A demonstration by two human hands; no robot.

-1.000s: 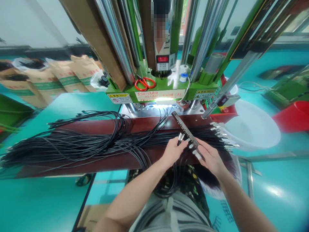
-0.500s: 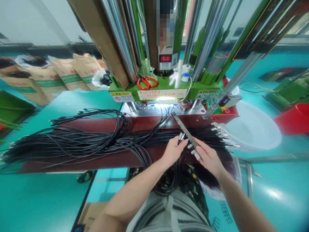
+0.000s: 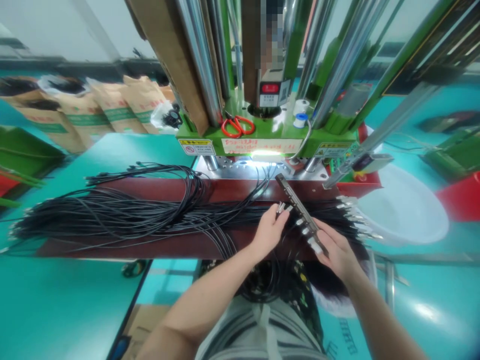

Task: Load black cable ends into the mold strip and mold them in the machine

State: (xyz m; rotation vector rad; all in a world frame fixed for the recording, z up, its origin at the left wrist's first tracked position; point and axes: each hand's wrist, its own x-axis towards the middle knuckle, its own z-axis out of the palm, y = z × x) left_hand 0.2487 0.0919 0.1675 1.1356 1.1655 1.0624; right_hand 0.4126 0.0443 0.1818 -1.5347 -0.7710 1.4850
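Both hands' fingers grasp above the bench (image 3: 157, 249)'s right half: right hand (image 3: 343, 257), a slanted metal bar (image 3: 299, 206)'s near end, presumably leaving its notches reachable; left hand (image 3: 267, 234), small connectors (image 3: 280, 207) beside it.

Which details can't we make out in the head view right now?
All head view:
- Connector ends: count unclear, partly hidden by the left hand.
- Metal bar: near end covered by the right hand.
- Sign: red writing too small and blurred.
- Green machine: top cut off by the upper edge.
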